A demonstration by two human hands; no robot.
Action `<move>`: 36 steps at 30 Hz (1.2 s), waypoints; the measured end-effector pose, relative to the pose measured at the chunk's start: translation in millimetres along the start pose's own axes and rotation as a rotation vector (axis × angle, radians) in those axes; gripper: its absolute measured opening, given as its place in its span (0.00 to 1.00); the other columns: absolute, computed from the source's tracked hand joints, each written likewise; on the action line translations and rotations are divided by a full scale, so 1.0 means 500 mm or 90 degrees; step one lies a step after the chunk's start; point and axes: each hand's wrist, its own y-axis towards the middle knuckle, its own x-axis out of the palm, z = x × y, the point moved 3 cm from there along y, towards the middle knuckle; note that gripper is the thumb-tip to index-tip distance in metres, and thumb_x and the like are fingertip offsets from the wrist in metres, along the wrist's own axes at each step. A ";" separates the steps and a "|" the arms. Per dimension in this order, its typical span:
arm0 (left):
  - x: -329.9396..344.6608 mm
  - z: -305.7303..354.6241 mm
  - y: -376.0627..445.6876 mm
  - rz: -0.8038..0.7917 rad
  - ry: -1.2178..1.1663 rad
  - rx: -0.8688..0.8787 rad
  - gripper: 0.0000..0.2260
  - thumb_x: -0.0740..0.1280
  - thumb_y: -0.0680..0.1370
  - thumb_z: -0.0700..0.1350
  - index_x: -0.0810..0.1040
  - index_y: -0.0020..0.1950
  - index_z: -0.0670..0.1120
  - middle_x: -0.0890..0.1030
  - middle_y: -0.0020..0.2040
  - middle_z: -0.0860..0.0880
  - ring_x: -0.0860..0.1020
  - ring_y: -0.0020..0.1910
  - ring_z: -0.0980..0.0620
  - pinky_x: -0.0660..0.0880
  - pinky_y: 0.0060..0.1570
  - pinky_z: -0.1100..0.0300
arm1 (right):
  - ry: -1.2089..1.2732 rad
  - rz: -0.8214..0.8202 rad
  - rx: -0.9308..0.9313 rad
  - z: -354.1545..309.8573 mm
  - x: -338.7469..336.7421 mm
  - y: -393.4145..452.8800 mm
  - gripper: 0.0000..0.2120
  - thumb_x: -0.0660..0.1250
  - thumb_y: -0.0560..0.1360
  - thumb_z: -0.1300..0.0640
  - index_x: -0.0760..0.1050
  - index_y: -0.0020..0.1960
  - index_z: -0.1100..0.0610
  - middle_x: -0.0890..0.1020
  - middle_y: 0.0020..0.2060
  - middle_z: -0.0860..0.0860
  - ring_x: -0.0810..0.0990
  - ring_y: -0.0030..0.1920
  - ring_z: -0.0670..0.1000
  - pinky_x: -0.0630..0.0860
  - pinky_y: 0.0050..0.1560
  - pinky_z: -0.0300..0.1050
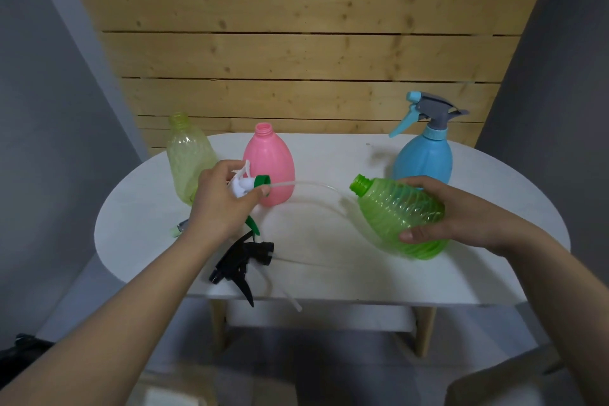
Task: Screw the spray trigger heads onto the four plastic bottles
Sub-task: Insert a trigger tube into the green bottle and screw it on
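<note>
Black trigger head, green bottle: no writing legible.

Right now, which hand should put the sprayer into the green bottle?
Probably the left hand: it grips the white-and-green trigger head, tube aimed toward the green bottle, which the right hand holds tilted.

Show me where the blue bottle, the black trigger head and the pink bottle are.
blue bottle [422, 160], head view, on its body.
black trigger head [242, 262], head view, on its middle.
pink bottle [273, 155], head view, on its upper body.
</note>
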 end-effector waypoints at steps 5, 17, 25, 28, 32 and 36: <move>-0.009 -0.006 0.001 0.035 -0.014 -0.065 0.25 0.73 0.70 0.49 0.70 0.64 0.47 0.71 0.62 0.43 0.73 0.50 0.49 0.74 0.48 0.54 | 0.016 0.011 0.002 0.004 -0.004 0.003 0.39 0.79 0.59 0.52 0.67 0.66 0.41 0.73 0.63 0.50 0.74 0.60 0.52 0.72 0.62 0.51; -0.001 -0.003 -0.001 0.039 -0.043 -0.093 0.25 0.73 0.70 0.51 0.70 0.63 0.46 0.73 0.61 0.45 0.76 0.47 0.51 0.71 0.41 0.59 | -0.002 0.007 -0.014 0.006 -0.002 0.007 0.39 0.80 0.58 0.51 0.67 0.65 0.39 0.73 0.62 0.49 0.74 0.60 0.51 0.73 0.62 0.49; 0.026 0.027 -0.019 -0.023 -0.048 -0.018 0.22 0.74 0.69 0.48 0.72 0.61 0.45 0.76 0.58 0.46 0.75 0.48 0.53 0.69 0.37 0.67 | -0.017 -0.013 -0.030 0.004 0.010 0.015 0.39 0.80 0.60 0.52 0.66 0.67 0.39 0.72 0.62 0.47 0.72 0.61 0.50 0.72 0.61 0.47; 0.038 0.042 -0.029 -0.061 -0.052 0.047 0.14 0.74 0.69 0.46 0.77 0.51 0.45 0.80 0.51 0.42 0.77 0.44 0.50 0.71 0.34 0.70 | -0.016 -0.038 -0.050 -0.003 0.019 0.015 0.37 0.79 0.61 0.52 0.66 0.64 0.35 0.72 0.59 0.40 0.72 0.58 0.41 0.71 0.51 0.32; 0.057 0.049 -0.037 -0.116 -0.061 0.075 0.14 0.75 0.67 0.50 0.79 0.50 0.47 0.81 0.45 0.46 0.78 0.41 0.53 0.72 0.35 0.68 | -0.038 -0.053 -0.068 -0.011 0.033 0.015 0.38 0.80 0.60 0.52 0.65 0.63 0.33 0.71 0.56 0.33 0.70 0.53 0.30 0.68 0.44 0.22; 0.073 0.051 -0.050 -0.173 -0.091 0.050 0.21 0.75 0.64 0.56 0.75 0.54 0.56 0.79 0.49 0.56 0.78 0.47 0.59 0.75 0.42 0.64 | -0.061 -0.055 -0.064 -0.013 0.051 0.018 0.39 0.81 0.59 0.50 0.65 0.64 0.37 0.72 0.58 0.41 0.71 0.58 0.41 0.70 0.51 0.32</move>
